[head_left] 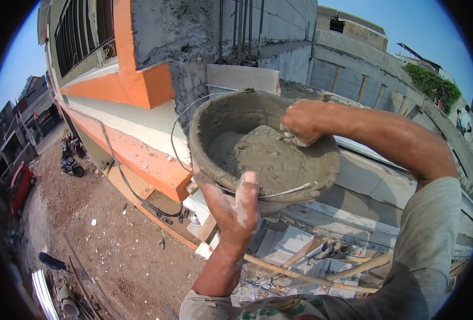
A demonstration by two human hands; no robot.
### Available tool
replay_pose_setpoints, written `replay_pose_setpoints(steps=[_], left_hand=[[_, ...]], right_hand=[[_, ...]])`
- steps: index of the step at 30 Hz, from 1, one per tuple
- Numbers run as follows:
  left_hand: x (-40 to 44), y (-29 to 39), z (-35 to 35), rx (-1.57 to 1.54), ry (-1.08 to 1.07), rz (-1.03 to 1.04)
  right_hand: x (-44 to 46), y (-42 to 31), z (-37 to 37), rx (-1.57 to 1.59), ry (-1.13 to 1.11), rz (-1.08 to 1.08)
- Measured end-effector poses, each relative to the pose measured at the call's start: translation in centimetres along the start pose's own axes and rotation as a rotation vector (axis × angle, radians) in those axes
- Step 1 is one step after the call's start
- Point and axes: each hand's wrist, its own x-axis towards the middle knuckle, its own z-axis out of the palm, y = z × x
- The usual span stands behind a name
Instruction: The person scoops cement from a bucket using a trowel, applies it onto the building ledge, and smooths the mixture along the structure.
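A mortar-caked bucket (199,141) with a thin wire handle is held up in front of me, tilted a little my way. Wet grey mortar (276,168) fills much of it, with a raised lump near the middle. My left hand (236,205) grips the near side of the bucket from below, its thumb up against the outer wall under the rim. Inside the far right of the rim, my right hand (304,121) is closed, its fingers smeared with mortar. Whatever it grips, if anything, is hidden by the hand and the mortar.
An orange-and-white ledge (135,154) juts out at the left, beside a rough grey column (167,32) and upright rebar (240,29). Far below lie dirt ground (124,250), a parked motorcycle (72,157) and a red car (22,189). Bamboo poles (305,274) cross beneath me.
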Motion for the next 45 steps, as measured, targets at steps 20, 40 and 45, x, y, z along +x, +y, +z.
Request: replay_pose_setpoints(steps=[20, 40, 45], left_hand=[[0.1, -0.9, 3.7, 0.174, -0.124, 0.267], [3.2, -4.5, -0.3, -0.072, 0.246, -0.022], [3.0, -6.8, -0.6, -0.009, 0.294, -0.015]], right_hand=[[-7.7, 1.7, 1.3, 0.766, -0.076, 0.136], [-11.9, 6.0, -4.4, 0.876, 0.022, 0.532], [-13.0, 10.7, -6.4, 0.86, 0.062, 0.632]])
